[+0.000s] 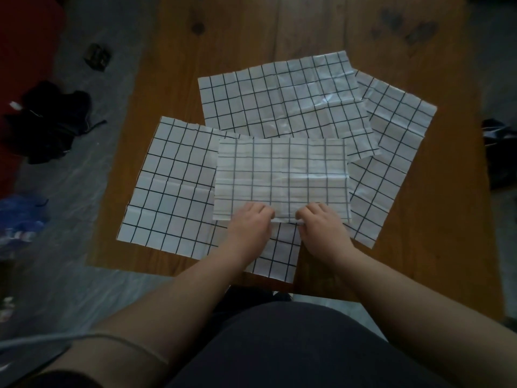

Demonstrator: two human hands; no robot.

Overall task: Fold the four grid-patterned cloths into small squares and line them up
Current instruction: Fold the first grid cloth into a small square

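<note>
Several white cloths with black grid lines overlap on a wooden table [173,46]. The top one, a cloth folded in half [281,175], lies as a rectangle in the middle. My left hand [250,222] and my right hand [321,222] pinch its near edge side by side, fingers curled over the fold. Beneath it lie an unfolded cloth at the left [173,186], another at the back [279,99], and a third at the right [391,152], all flat and creased.
The table's near edge [140,268] runs just below the cloths. On the grey floor at the left lie a dark heap of clothing [50,124], a small dark object [98,56] and something blue [19,217]. A dark item [500,152] sits at the right.
</note>
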